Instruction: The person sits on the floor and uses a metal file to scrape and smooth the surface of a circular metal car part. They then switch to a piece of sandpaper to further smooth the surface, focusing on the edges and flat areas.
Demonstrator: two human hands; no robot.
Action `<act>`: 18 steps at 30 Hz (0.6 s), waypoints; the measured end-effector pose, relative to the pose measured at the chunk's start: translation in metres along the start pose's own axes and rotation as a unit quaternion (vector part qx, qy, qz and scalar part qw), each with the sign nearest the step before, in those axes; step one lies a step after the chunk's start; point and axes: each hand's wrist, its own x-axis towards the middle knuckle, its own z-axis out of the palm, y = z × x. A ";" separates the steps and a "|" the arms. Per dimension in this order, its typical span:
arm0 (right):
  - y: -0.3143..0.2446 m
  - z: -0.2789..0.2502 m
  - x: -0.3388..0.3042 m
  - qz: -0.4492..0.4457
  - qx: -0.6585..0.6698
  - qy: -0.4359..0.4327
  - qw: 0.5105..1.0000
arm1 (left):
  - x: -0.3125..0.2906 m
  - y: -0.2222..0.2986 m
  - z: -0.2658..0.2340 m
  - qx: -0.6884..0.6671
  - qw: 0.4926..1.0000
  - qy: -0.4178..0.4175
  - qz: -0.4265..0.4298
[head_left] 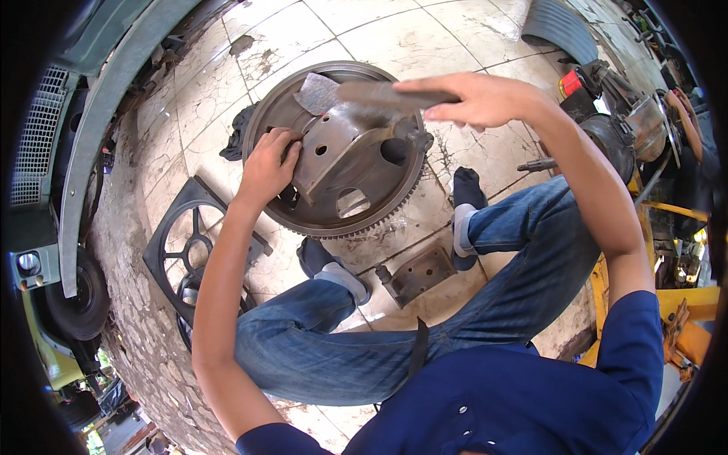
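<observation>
A curved metal bracket (326, 148) with round holes lies on a large toothed flywheel (277, 205) on the floor before me. My left hand (271, 168) grips the bracket's left end, with the fingers over its edge. Above its right part, my right hand (485, 100) holds a brown, wooden-looking brush (371, 97) by one end. Motion blurs the brush, and its bristles cannot be made out. A grey rag or pad (317, 94) rests inside the flywheel's rim, beyond the bracket.
Another metal bracket (421, 274) lies on the tiles between my feet. A black fan shroud (182, 250) stands at the left, near a vehicle's bumper (91, 144). Machine parts (607, 144) are at the right; another person's arm (686, 121) shows beyond them. A grey ribbed sheet (561, 30) lies far right.
</observation>
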 end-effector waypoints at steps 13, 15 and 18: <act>0.012 -0.002 0.019 0.081 -0.121 0.132 0.981 | 0.062 0.009 -0.009 0.070 0.994 -0.051 0.064; 0.032 0.003 0.027 0.035 -0.130 0.176 0.975 | 0.076 0.004 -0.002 0.114 0.987 -0.094 0.068; 0.040 0.002 0.028 0.013 -0.093 0.197 0.976 | 0.079 -0.002 0.011 0.108 0.988 -0.092 0.068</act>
